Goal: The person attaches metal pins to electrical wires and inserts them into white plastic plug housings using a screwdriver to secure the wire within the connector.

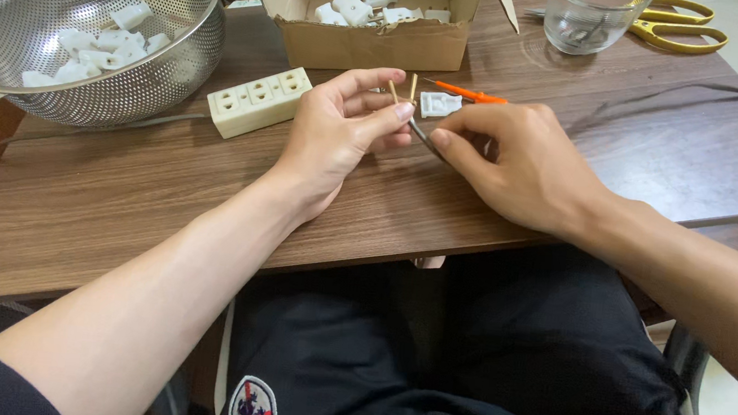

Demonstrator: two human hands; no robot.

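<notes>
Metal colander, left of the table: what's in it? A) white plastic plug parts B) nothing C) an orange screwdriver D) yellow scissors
A: the metal colander holds a pile of white plastic plug parts; the yellow scissors lie at the far right by the glass bowl, and the orange screwdriver lies on the table behind the hands.

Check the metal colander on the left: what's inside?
The colander holds a loose pile of white plastic plug parts. Its near wall hides anything lower in the bowl.

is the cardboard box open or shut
Open: the cardboard box has its flaps folded outward, and white plug parts show inside.
</notes>
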